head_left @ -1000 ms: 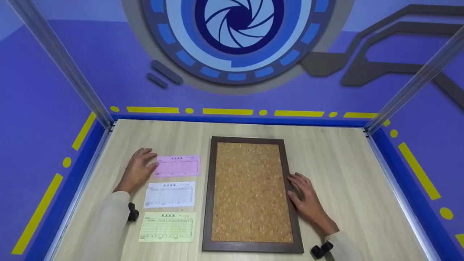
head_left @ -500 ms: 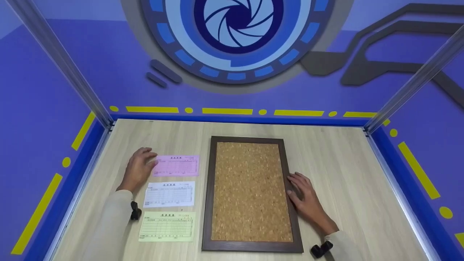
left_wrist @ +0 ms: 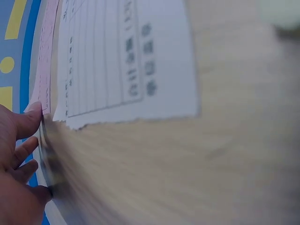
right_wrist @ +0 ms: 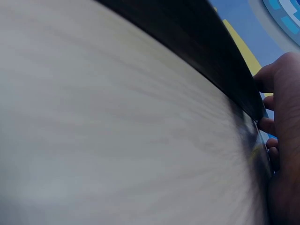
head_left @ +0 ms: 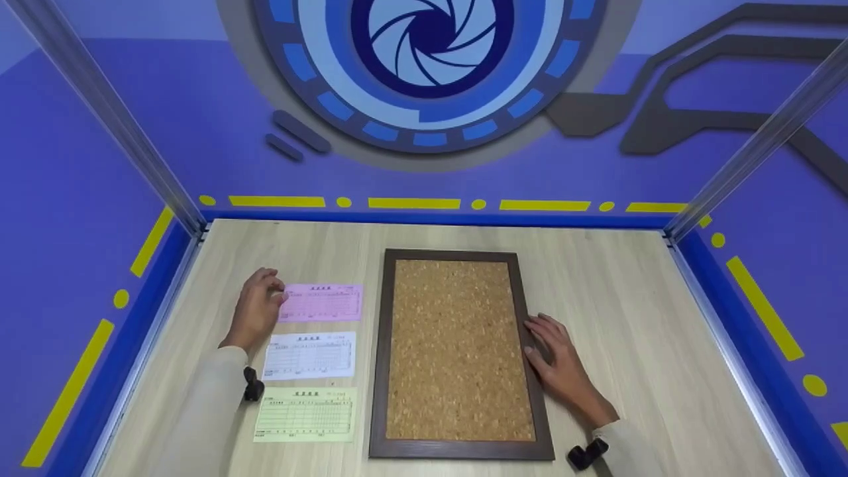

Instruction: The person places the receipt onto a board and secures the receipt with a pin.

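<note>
Your left hand (head_left: 255, 311) is loosely bent, thumb touching the left edge of the pink paper (head_left: 324, 303) on the desk (head_left: 609, 285); pinch softly, without creasing. Your loose right hand (head_left: 562, 364) touches the cork board (head_left: 460, 351).

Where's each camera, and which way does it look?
Head: worn on the head, facing forward-down at the board; left hand, right hand, sleeves show.
Left wrist: worn there, facing the white paper; the left hand partly shows.
Right wrist: worn there, facing the table and board; the right hand partly shows.
Shared: head and left wrist show the pink paper.
</note>
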Tool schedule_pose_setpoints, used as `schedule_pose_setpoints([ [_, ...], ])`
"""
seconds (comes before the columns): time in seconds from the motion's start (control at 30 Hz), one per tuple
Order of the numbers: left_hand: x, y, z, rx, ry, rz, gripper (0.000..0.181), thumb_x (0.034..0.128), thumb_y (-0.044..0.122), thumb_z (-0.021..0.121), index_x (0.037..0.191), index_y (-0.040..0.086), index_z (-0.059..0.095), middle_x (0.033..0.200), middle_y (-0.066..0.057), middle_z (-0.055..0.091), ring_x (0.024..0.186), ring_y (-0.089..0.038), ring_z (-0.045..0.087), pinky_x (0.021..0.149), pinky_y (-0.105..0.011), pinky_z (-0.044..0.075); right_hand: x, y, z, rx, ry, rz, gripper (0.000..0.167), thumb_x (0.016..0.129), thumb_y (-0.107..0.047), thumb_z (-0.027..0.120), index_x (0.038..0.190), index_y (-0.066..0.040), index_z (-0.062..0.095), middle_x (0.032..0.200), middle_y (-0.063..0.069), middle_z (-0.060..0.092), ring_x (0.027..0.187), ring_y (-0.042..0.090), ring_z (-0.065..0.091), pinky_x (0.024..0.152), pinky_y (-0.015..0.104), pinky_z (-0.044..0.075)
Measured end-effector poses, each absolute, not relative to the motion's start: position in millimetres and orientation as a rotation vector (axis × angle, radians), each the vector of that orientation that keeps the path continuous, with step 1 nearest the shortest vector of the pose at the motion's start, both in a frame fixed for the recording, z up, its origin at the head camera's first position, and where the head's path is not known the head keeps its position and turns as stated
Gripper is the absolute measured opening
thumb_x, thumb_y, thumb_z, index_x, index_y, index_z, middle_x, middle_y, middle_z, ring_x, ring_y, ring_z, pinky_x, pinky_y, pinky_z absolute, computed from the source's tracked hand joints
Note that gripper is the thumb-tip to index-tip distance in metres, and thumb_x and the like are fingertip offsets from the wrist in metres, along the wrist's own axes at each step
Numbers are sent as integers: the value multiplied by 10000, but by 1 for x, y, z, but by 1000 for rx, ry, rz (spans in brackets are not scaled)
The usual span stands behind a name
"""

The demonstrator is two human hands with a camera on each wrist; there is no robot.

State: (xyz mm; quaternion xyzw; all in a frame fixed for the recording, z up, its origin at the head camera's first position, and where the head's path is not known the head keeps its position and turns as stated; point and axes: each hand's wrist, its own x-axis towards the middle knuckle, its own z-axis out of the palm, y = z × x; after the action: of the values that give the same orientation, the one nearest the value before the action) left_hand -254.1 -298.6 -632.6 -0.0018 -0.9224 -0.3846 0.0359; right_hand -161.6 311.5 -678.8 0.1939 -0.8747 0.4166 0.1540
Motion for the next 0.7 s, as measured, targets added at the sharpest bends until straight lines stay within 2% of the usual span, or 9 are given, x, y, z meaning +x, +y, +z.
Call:
schedule_pose_setpoints([
  [0.1, -254, -297, -633, 28, -2838, -1189, 144, 1050, -51, 604, 1169, -79, 680, 1642, -254, 449, 1630, -477, 267, 1342, -609, 164, -162, 311, -678, 564, -2496, 1181, 468, 976, 19, 758, 1434, 57, 670, 1499, 255, 637, 1463, 562, 450, 1247, 153, 184],
  [0.37, -254, -295, -631, 46, -2836, -1188, 115, 1060, -56, 584, 1114, -80, 683, 1635, -245, 458, 1624, -478, 282, 1336, -621, 180, -164, 313, -680, 593, -2478, 1190, 475, 954, 32, 770, 1415, 88, 669, 1472, 302, 636, 1443, 582, 456, 1256, 151, 197],
  [0.7, -253, -294, -623, 41, -2821, -1159, 135, 1071, -34, 611, 1156, -91, 699, 1570, -287, 523, 1618, -496, 297, 1328, -635, 193, -165, 316, -682, 603, -2479, 1196, 474, 951, 29, 771, 1410, 92, 671, 1463, 320, 634, 1452, 577, 449, 1262, 159, 201],
])
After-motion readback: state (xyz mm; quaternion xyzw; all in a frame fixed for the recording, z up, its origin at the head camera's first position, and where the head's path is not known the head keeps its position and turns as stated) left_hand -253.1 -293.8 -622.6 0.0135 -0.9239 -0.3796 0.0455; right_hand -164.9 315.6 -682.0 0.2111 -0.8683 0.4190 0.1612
